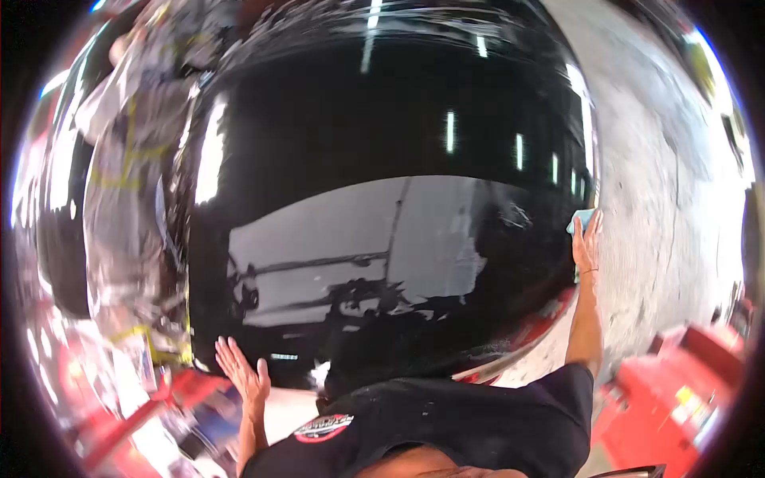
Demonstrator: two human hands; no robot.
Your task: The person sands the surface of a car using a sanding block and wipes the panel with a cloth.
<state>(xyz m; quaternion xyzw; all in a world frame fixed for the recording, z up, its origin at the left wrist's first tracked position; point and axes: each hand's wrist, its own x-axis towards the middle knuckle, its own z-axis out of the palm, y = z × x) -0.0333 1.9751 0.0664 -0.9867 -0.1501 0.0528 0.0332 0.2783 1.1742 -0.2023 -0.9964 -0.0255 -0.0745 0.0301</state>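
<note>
A glossy black car body (pixel 335 143) fills the middle of the head view, its surface mirroring lamps and a pale patch. At its near left corner is my left hand (pixel 241 370), fingers stretched out and nothing in them. Whether that palm presses on the paint I cannot tell. Out at the car's right edge, my right hand (pixel 586 243) holds a light blue cloth (pixel 582 219) beneath its fingers, against the side of the body. Part of the cloth is hidden by the fingers.
Grey concrete floor (pixel 645 199) runs along the right of the car. A red cabinet or box (pixel 653 406) stands at the lower right. On the left are blurred plastic-like sheeting (pixel 127 231), another dark car (pixel 64 215) and red equipment (pixel 119 430).
</note>
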